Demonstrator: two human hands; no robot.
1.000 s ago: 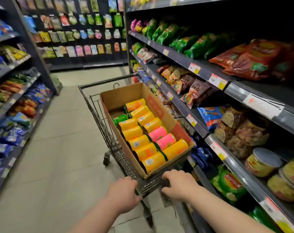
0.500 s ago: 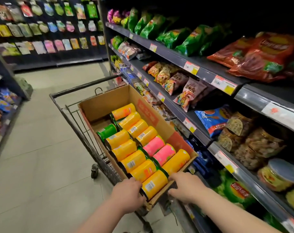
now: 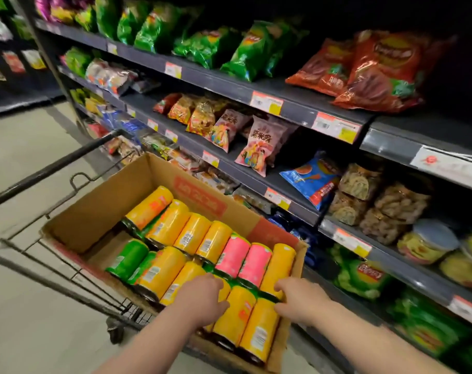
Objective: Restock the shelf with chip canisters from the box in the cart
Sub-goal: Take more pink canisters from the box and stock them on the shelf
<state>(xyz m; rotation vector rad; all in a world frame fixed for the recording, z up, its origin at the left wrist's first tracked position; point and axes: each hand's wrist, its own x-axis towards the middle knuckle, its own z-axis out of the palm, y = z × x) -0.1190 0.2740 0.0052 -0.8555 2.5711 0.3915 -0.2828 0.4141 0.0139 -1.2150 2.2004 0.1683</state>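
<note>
Now, left hand [image 3: 199, 300] curled over a yellow canister [image 3: 224, 290], right hand [image 3: 299, 298] just beside in the box [image 3: 94, 220], its grip unclear.

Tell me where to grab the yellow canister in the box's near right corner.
From above, wrap the yellow canister round its mid-body: it lies on its side between a neighbouring canister and the box wall, so only its curved top is free.

The left hand [image 3: 202, 299] hid part of the chip canisters [image 3: 236, 317] beneath it. Its fingertips, and those of the right hand [image 3: 301, 298], were out of sight, so neither grip could be judged. Both forearms ran off the bottom edge. Print on the price tags [image 3: 266, 103] was blurred past reading.
</note>
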